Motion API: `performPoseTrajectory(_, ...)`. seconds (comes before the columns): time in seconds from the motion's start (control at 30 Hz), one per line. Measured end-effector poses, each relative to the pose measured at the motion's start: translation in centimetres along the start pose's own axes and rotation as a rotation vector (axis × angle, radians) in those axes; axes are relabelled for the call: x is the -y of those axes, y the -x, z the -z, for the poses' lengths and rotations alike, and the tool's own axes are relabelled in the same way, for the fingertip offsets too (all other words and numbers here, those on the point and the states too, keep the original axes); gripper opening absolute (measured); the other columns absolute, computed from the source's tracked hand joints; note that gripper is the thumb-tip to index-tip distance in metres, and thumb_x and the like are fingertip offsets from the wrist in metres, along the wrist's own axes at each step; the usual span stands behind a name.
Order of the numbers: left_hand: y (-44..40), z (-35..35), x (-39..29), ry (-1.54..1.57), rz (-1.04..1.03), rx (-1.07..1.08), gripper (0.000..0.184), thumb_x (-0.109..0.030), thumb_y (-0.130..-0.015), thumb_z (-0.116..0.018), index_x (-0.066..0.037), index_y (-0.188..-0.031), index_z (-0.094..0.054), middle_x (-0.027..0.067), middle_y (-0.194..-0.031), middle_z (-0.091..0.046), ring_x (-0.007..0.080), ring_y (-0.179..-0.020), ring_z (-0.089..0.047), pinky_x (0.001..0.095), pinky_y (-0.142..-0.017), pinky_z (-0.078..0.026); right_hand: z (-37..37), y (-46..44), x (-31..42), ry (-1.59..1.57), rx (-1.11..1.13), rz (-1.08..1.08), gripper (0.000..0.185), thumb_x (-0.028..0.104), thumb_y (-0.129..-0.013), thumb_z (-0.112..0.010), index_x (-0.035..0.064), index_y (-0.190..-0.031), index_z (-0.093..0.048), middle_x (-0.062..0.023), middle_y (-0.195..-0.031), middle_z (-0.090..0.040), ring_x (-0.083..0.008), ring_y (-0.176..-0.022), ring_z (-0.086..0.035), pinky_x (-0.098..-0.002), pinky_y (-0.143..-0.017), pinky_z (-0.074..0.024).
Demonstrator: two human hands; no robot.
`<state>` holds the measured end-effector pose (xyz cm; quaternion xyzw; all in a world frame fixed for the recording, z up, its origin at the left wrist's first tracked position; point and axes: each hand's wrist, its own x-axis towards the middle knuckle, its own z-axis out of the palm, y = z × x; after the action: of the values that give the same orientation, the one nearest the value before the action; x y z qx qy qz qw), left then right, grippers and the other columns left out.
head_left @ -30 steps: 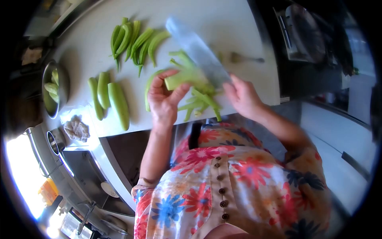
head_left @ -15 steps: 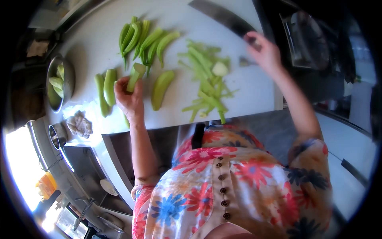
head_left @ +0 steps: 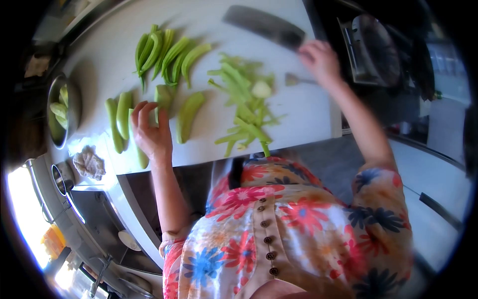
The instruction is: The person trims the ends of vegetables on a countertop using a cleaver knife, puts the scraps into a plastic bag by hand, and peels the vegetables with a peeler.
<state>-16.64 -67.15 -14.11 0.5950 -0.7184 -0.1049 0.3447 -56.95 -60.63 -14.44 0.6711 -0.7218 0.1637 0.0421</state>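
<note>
My left hand [head_left: 152, 135] has its fingers and thumb round the lower end of a pale green vegetable piece [head_left: 163, 94], low over the white table. Part of a longer peeled vegetable [head_left: 141, 155] shows beneath that hand. Two more peeled vegetables [head_left: 123, 117] lie to its left, and a single curved one [head_left: 189, 117] to its right. My right hand [head_left: 321, 62] grips the handle end of a wide dark knife [head_left: 264, 25], blurred, its blade pointing to the upper left. Green peelings [head_left: 244, 94] are heaped between the hands, with a pale round piece [head_left: 261, 89] on them.
Several ridged green vegetables [head_left: 172, 55] lie at the table's upper middle. A metal bowl [head_left: 74, 107] with green pieces stands on the left, near a crumpled cloth [head_left: 89, 163] and a small metal pot [head_left: 62, 178]. A small utensil [head_left: 294, 78] lies below the knife.
My left hand has carried the vegetable piece leftward from the peelings and lowered it among the peeled ones. The knife in my right hand has swung away to the upper right of the peelings.
</note>
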Motion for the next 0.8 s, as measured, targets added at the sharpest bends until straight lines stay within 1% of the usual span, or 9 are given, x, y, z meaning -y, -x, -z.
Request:
performPoseTrajectory(0.03,0.0,0.2,-0.6,0.028,-0.01,-0.003,0.016,-0.012,-0.076,-0.066,-0.009,-0.092,-0.067,0.005,-0.102,-0.062,0.0182,-0.082,-0.057,0.0304,-0.075,-0.046,0.7,0.5,0.2,-0.003,0.0,0.02,0.018,0.015,-0.075,-0.066,0.0144,-0.093,-0.063,-0.0025,-0.095,-0.06,-0.0238,-0.091,-0.056,-0.0361,-0.077,-0.0461)
performPoseTrajectory(0.13,0.1,0.1,-2.4,0.132,-0.061,-0.004,0.015,-0.009,-0.076,-0.066,-0.007,-0.091,-0.066,0.0064,-0.098,-0.063,0.0196,-0.086,-0.059,0.0305,-0.076,-0.047,3.1,3.2,2.8,0.053,0.276,-0.04,0.019,0.012,-0.074,-0.065,0.0121,-0.093,-0.063,-0.0045,-0.094,-0.061,-0.0252,-0.093,-0.056,-0.038,-0.077,-0.0454)
performPoseTrajectory(0.23,0.5,-0.4,-5.6,0.238,-0.139,0.131,0.016,-0.003,-0.075,-0.065,-0.005,-0.09,-0.066,0.0098,-0.095,-0.062,0.0227,-0.086,-0.061,0.0329,-0.075,-0.049,2.6,3.8,3.2,0.149,0.455,-0.16,0.018,0.011,-0.073,-0.065,0.0105,-0.091,-0.062,-0.007,-0.091,-0.061,-0.0258,-0.094,-0.057,-0.0382,-0.079,-0.0449)
performPoseTrajectory(0.27,0.6,-0.8,-6.5,0.257,-0.177,0.175,0.016,-0.003,-0.074,-0.065,-0.005,-0.09,-0.066,0.0106,-0.094,-0.062,0.0241,-0.085,-0.061,0.0333,-0.075,-0.049,2.4,3.6,3.0,0.083,0.477,-0.166,0.015,0.01,-0.072,-0.063,0.0069,-0.087,-0.061,-0.0086,-0.085,-0.062,-0.0269,-0.087,-0.059,-0.0388,-0.077,-0.0464)
performPoseTrajectory(0.37,1.2,-2.5,-8.9,0.334,-0.282,0.296,0.016,-0.002,-0.073,-0.066,-0.006,-0.088,-0.066,0.0122,-0.089,-0.061,0.029,-0.082,-0.061,0.0352,-0.072,-0.048,2.7,3.3,3.9,-0.177,0.559,-0.293,0.015,0.008,-0.07,-0.063,0.0036,-0.084,-0.06,-0.0092,-0.079,-0.063,-0.0265,-0.077,-0.062,-0.0369,-0.07,-0.0483)
performPoseTrajectory(0.47,1.8,-4.5,-10.9,0.365,-0.363,0.367,0.019,-0.004,-0.072,-0.068,-0.007,-0.091,-0.066,0.0111,-0.083,-0.059,0.0283,-0.077,-0.06,0.0361,-0.068,-0.048,3.4,3.7,5.8,-0.43,0.438,-0.311,0.015,0.007,-0.069,-0.062,0.0013,-0.083,-0.06,-0.0086,-0.074,-0.063,-0.0222,-0.068,-0.062,-0.0329,-0.062,-0.0485)
performPoseTrajectory(0.6,2.1,-6.2,-12.4,0.354,-0.448,0.409,0.022,-0.008,-0.07,-0.07,-0.009,-0.092,-0.066,0.0094,-0.078,-0.059,0.0283,-0.073,-0.058,0.0376,-0.065,-0.047,3.3,4.0,9.2,-0.725,0.438,-0.348,0.013,0.006,-0.07,-0.062,0.0006,-0.081,-0.058,-0.0061,-0.066,-0.061,-0.0151,-0.061,-0.059,-0.0288,-0.058,-0.0472)
performPoseTrajectory(0.7,2.3,-7.1,-11.5,0.351,-0.472,0.392,0.018,-0.008,-0.071,-0.069,-0.009,-0.089,-0.066,0.0093,-0.076,-0.059,0.0284,-0.07,-0.059,0.037,-0.063,-0.048,4.3,4.0,10.3,-0.843,0.536,-0.503,0.012,0.004,-0.07,-0.061,0.0006,-0.08,-0.056,-0.0052,-0.065,-0.06,-0.0154,-0.06,-0.059,-0.0293,-0.058,-0.0469)
performPoseTrajectory(0.8,2.6,-7.2,-11.3,0.354,-0.446,0.405,0.013,-0.006,-0.072,-0.067,-0.008,-0.086,-0.066,0.0093,-0.073,-0.06,0.0285,-0.066,-0.059,0.0363,-0.061,-0.049,4.2,4.4,11.2,-0.84,0.504,-0.482,0.012,0.003,-0.071,-0.061,0.0013,-0.08,-0.054,-0.0062,-0.066,-0.06,-0.0163,-0.06,-0.059,-0.0295,-0.057,-0.0467)
